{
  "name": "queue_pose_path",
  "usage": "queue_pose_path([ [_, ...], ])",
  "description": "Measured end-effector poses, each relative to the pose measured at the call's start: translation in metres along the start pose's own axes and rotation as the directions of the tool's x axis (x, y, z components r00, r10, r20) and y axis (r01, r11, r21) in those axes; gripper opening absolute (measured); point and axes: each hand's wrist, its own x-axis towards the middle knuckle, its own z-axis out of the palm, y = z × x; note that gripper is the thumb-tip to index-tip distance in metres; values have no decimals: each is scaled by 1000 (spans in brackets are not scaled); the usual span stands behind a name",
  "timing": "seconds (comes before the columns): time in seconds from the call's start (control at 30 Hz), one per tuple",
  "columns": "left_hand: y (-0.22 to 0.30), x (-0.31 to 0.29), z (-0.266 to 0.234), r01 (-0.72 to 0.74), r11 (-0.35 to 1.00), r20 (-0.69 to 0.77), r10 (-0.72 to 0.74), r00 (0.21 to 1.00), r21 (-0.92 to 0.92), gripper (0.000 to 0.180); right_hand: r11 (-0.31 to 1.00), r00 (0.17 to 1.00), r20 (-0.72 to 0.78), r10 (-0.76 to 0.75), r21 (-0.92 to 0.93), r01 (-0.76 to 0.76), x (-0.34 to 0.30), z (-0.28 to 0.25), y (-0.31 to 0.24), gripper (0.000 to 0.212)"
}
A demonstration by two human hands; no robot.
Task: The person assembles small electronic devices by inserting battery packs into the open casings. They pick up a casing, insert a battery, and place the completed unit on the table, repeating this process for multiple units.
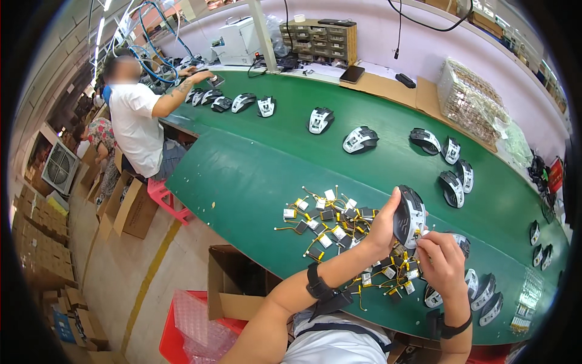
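Note:
Raised over the bench, a black and white computer mouse [408, 217] without its full cover is held upright in my left hand [381, 229], thumb along its side. The fingertips of my right hand [445, 262] are pinched together at the lower end of this mouse, by a small yellowish part; what exactly they grip is too small to make out. Beneath and left of my hands lies a loose pile of small flat batteries [339, 232] with yellow tape and thin wires. More mice [483, 292] lie just right of my right hand, one partly hidden behind it.
Across the green bench [242, 158] sit several similar mice [360, 140]. A co-worker [136, 109] reaches over the bench at far left. Behind stand a small drawer cabinet [321, 42] and a bubble-wrapped stack [470, 94]. An open carton [236, 303] and red bin [173, 330] stand below left.

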Motion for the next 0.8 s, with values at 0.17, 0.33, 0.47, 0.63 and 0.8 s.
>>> queue_pose_path([
  [0.17,-3,0,-1,13,999,68,-10,998,-42,58,996,995,54,-86,-23,87,9,-13,5,24],
  [0.33,-3,-6,8,-91,995,-7,91,996,-37,61,967,970,-90,227,138,-214,9,-1,-14,21],
  [0.47,0,-9,9,-220,971,-109,210,972,-96,62,980,949,-252,187,109,-165,19,23,-22,21],
  [0.63,11,-7,5,-206,964,-210,169,963,-169,63,984,986,-107,124,-119,-137,19,25,-34,40],
  [0.8,8,-3,-4,-232,958,-185,201,962,-167,62,981,987,-5,160,-113,-159,13,30,-38,47],
])
